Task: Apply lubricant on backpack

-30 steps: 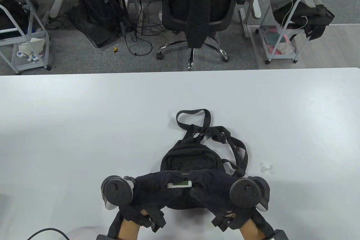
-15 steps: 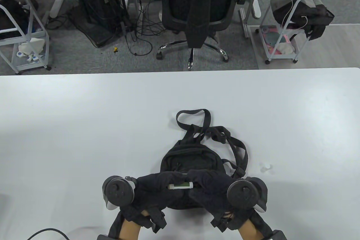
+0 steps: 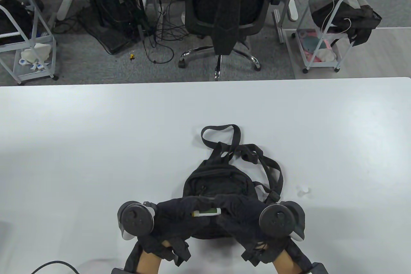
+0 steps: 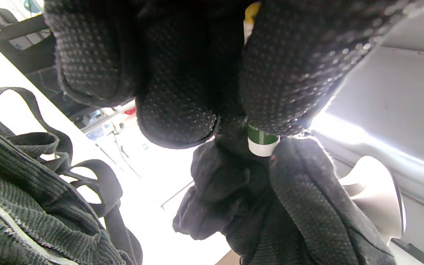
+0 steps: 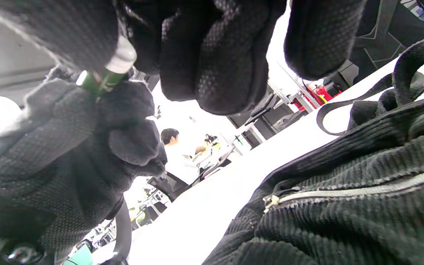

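Item: lubricant tube (image 3: 207, 212), green-bodied, held level above the near end of the backpack (image 3: 220, 182), which lies near centre on the table (image 3: 80, 145). The left hand (image 3: 175, 214) grips its yellow-tipped end; the right hand (image 3: 239, 211) pinches its white end. Handling note: the body is best steadied while the white end is presumably twisted, the tip kept over the zipper (image 5: 344, 191). Count: one tube, one backpack, two hands, one small white piece (image 3: 303, 191) right of the pack.

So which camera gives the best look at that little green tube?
The table view: the green tube lies sideways between the left hand and right hand, above the backpack. Both wrist views show only a short end between gloved fingers.
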Motion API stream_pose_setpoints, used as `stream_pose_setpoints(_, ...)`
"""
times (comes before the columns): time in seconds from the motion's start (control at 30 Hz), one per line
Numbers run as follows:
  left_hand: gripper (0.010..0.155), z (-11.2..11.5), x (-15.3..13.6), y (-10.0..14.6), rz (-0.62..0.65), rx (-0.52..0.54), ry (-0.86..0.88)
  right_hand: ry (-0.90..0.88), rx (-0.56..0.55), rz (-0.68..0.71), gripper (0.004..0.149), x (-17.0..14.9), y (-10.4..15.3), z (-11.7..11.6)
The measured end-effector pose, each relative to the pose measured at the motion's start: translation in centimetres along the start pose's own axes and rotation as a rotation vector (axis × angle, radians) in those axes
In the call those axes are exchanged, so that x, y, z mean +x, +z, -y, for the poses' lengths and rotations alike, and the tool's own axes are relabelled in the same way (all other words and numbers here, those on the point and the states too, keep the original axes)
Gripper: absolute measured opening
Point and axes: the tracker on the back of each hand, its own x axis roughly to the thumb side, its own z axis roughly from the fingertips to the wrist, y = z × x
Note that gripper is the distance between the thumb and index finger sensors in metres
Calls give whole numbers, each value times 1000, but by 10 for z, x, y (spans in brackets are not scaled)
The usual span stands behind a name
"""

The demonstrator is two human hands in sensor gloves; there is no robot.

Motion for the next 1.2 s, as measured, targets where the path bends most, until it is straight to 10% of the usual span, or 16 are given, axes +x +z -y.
stream_pose_setpoints(0.67, 64, 27, 21, 0, 79, 20, -366, -64, -88, -87, 56, -4, 1, 5)
stream_pose_setpoints(0.83, 95, 31, 14, -1, -32, -95, -492, -40, -152, -123, 52, -17, 2, 18)
stream_pose_setpoints(1.2, 72, 73, -8, -5, -196, -569, -615, 453, -101, -225, 49, -28, -6, 11)
